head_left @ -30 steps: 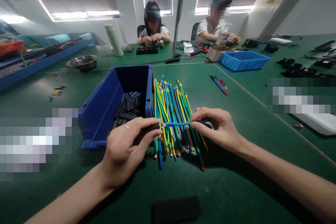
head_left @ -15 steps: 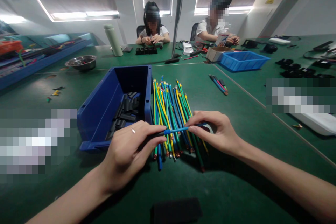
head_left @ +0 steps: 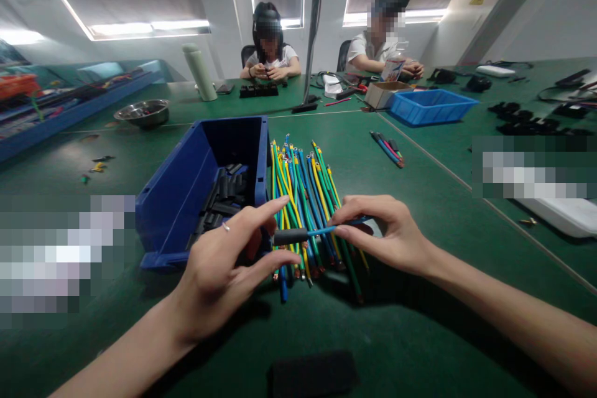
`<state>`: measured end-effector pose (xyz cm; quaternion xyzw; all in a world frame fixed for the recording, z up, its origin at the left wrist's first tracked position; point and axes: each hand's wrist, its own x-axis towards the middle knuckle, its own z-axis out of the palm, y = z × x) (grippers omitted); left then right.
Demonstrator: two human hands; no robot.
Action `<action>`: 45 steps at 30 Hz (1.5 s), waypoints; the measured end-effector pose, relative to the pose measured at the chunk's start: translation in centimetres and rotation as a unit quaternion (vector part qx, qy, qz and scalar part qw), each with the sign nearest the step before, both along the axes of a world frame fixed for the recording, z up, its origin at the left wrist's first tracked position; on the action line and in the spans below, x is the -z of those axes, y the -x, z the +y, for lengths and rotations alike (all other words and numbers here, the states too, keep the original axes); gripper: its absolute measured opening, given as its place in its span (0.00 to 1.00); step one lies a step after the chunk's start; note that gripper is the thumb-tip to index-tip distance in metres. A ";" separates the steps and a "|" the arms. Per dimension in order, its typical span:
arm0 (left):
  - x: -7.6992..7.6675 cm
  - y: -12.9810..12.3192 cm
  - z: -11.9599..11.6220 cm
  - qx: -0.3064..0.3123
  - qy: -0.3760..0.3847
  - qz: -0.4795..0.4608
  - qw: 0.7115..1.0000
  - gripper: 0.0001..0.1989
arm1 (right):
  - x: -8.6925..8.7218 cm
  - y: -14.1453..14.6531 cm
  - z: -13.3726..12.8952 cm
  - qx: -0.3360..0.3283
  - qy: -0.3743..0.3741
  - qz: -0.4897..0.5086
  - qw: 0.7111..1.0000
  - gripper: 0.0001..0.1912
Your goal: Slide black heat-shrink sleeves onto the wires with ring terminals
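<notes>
Between thumb and fingers, my right hand (head_left: 380, 230) pinches a thin blue wire (head_left: 321, 231) that points left. A short black sleeve (head_left: 290, 236) sits around the wire's left end. My left hand (head_left: 228, 261) is open about the sleeve, with thumb and index finger apart above and below it. Whether its curled fingers touch the sleeve's end, I cannot tell. Under both hands lies a row of cut wires (head_left: 303, 186), green, yellow and blue, several with metal terminals. Left of them stands a dark blue bin (head_left: 163, 199) holding several black sleeves (head_left: 224, 193).
A black block (head_left: 314, 374) lies at the near edge. Farther back are a metal bowl (head_left: 142, 113), a green bottle (head_left: 199, 71), a light blue tray (head_left: 431, 107) and a small wire bundle (head_left: 387, 148). A pole (head_left: 313, 31) rises mid-table. Two people sit across.
My left thumb and index finger have spread apart. The black sleeve has moved right along the blue wire and covers its end. My right hand keeps its pinch in place.
</notes>
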<state>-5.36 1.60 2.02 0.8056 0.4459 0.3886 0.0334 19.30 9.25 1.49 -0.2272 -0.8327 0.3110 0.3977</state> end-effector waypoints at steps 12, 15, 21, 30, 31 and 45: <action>-0.7 -0.3 0.1 -0.005 -0.036 -0.042 0.998 0.09 | -0.9 -0.7 0.5 0.038 -0.039 -0.007 0.999 0.05; -0.7 -0.4 0.1 -0.010 -0.036 -0.039 0.999 0.10 | -0.9 -0.7 0.4 0.031 -0.042 -0.010 0.999 0.05; -0.2 -0.3 0.1 0.014 -0.011 -0.031 0.999 0.11 | -0.7 -0.6 0.3 0.022 -0.060 -0.018 0.998 0.04; -0.3 -0.3 -0.2 0.017 -0.016 -0.026 0.999 0.11 | -0.6 -0.7 0.4 0.016 -0.076 -0.029 0.997 0.04; -0.3 -0.3 -0.2 0.016 -0.019 -0.024 0.999 0.11 | -0.6 -0.7 0.5 0.015 -0.075 -0.030 0.997 0.04; -0.5 -0.4 0.0 -0.023 -0.027 -0.021 0.999 0.11 | -0.5 -1.3 1.2 0.052 -0.037 -0.015 0.998 0.07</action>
